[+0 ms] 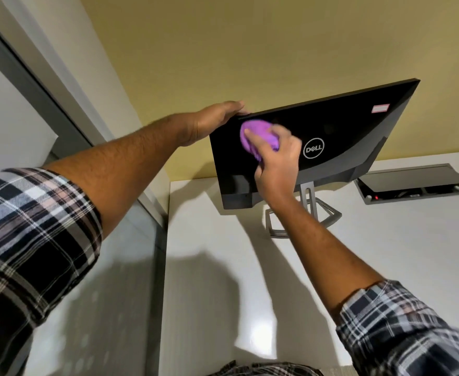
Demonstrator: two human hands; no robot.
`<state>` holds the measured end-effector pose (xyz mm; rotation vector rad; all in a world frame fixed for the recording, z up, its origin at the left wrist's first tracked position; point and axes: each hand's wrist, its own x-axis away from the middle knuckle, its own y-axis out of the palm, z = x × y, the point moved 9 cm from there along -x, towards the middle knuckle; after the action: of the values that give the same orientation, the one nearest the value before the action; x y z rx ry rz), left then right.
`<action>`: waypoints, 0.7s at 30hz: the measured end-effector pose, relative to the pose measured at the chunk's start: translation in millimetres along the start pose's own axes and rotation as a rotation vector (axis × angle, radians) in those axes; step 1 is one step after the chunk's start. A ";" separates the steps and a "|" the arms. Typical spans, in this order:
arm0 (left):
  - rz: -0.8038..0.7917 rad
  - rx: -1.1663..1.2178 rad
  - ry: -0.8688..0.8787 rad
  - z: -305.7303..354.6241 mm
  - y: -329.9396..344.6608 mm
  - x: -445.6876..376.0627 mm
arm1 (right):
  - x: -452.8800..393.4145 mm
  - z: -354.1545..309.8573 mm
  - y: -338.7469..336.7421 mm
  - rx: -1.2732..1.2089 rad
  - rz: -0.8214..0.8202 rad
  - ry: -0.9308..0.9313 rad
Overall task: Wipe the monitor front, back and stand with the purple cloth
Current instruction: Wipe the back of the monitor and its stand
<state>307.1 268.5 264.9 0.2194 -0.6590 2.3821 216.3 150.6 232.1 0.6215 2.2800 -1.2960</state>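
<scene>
Right hand (276, 158) is gripping the purple cloth (255, 137) bunched against the monitor (345, 137) back's upper-left corner, left hand (212, 123) is clasping that top edge, unwiped panel is stretching rightward past the logo, stand (308, 204) is waiting below.

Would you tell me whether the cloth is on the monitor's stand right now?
No, the right hand presses the cloth on the monitor back, left of the logo, well above the stand.
</scene>
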 end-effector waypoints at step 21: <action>0.017 -0.058 0.015 -1.9 -0.7 6.9 | 64.9 26.4 52.2 -0.041 -0.176 -0.014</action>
<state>302.1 273.7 265.7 0.1716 -0.7239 2.3746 198.6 162.1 147.3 0.4039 2.3872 -1.3241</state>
